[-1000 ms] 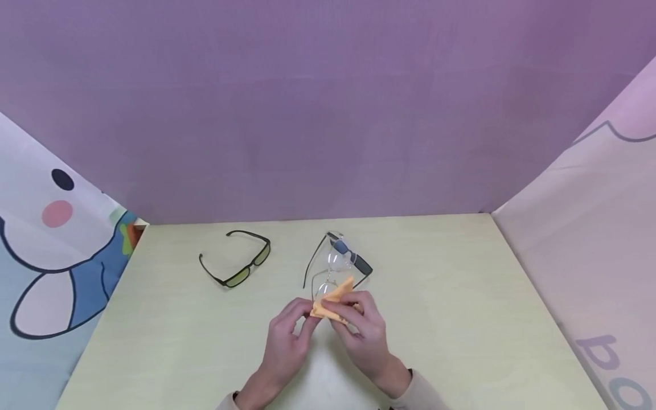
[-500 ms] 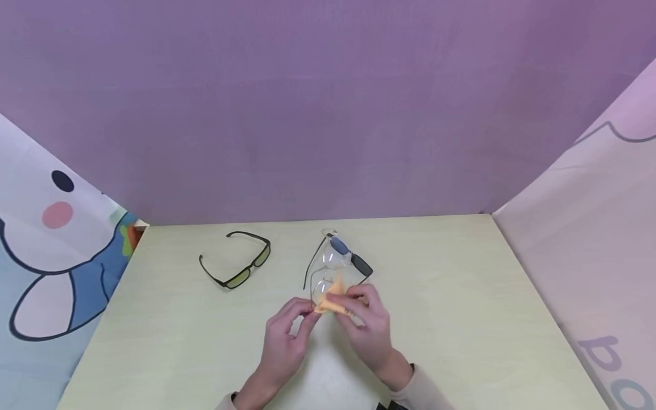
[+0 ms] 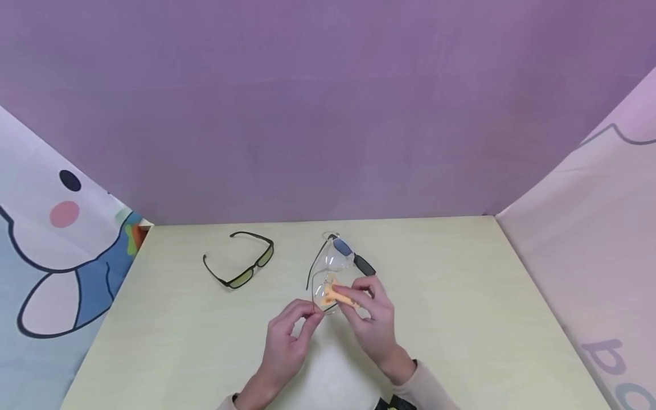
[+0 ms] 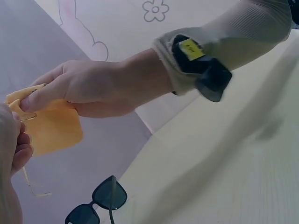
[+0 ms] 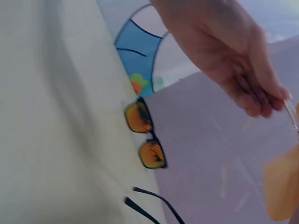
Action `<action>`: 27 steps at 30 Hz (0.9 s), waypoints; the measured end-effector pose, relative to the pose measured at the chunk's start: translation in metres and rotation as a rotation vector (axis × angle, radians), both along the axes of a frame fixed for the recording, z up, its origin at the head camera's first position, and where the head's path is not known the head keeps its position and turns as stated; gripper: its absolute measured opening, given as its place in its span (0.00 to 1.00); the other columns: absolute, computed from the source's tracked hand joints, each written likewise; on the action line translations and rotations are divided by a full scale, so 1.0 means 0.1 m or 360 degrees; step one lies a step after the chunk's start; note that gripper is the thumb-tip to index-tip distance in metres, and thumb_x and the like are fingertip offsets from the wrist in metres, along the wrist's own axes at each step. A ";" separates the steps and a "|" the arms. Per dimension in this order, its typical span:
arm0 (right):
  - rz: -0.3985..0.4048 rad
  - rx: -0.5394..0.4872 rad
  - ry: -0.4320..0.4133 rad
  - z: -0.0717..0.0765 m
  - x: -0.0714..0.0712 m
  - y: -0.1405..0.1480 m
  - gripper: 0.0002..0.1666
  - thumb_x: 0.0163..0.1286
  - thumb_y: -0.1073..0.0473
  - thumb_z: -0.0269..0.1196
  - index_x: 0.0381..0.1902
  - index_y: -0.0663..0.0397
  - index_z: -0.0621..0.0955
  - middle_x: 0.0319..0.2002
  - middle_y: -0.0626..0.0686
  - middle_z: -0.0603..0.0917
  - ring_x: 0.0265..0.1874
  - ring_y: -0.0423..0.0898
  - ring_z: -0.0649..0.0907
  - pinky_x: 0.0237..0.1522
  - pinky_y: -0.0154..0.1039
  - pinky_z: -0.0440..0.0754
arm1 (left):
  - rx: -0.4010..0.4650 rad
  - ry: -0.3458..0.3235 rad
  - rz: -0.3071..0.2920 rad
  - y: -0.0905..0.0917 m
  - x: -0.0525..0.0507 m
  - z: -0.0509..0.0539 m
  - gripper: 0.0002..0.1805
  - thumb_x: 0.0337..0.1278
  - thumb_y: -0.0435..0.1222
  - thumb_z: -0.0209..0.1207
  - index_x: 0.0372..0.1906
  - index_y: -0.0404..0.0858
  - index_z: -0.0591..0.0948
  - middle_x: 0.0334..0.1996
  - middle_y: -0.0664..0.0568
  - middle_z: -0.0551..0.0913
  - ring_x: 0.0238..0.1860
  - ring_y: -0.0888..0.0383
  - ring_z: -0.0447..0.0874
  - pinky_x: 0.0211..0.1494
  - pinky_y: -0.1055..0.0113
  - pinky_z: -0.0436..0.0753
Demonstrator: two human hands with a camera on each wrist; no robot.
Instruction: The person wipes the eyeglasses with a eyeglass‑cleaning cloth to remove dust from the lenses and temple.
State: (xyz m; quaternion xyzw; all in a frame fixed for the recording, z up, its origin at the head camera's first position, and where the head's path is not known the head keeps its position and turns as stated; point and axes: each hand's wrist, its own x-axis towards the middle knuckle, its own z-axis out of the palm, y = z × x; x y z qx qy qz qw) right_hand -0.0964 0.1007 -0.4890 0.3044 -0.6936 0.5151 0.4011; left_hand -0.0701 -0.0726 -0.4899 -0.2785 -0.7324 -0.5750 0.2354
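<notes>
Both hands work at a pair of thin-rimmed clear eyeglasses (image 3: 338, 259) above the table. My left hand (image 3: 288, 337) pinches the rim at its near end between thumb and fingers. With thumb and fingertips, my right hand (image 3: 373, 316) grips an orange cloth (image 3: 342, 297) folded over the nearer lens. The farther lens shows bare. In the left wrist view the cloth (image 4: 60, 128) hangs below the right hand (image 4: 88, 86). The right wrist view shows the left hand (image 5: 229, 56) pinching the thin rim, with part of the cloth (image 5: 281, 186) blurred at the edge.
Dark sunglasses (image 3: 364, 265) lie on the table (image 3: 461, 296) just beyond the held eyeglasses. Black-framed glasses with yellowish lenses (image 3: 242, 278) lie unfolded at the left. A purple backdrop (image 3: 328, 114) stands behind the table, with printed sheets (image 3: 56, 250) at the sides.
My right hand has shifted slightly right and away from me, drawing the cloth off the near rim, which now shows. The left hand keeps its hold. The view has shifted slightly.
</notes>
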 end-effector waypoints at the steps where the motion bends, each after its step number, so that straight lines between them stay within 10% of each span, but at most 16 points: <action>1: 0.0023 0.0011 0.0040 -0.02 0.01 -0.02 0.09 0.70 0.64 0.68 0.43 0.63 0.89 0.35 0.57 0.76 0.35 0.46 0.75 0.34 0.31 0.77 | -0.0006 -0.0022 0.0004 0.00 0.00 0.01 0.11 0.57 0.18 0.64 0.40 0.35 0.85 0.36 0.48 0.87 0.37 0.58 0.86 0.44 0.73 0.86; 27: -0.0038 0.0037 0.0106 -0.07 0.06 -0.01 0.12 0.74 0.58 0.66 0.42 0.63 0.89 0.35 0.58 0.75 0.34 0.46 0.74 0.30 0.32 0.74 | 0.0023 -0.0090 0.0098 0.04 0.01 0.00 0.11 0.59 0.18 0.64 0.37 0.36 0.84 0.34 0.50 0.86 0.34 0.59 0.84 0.41 0.73 0.85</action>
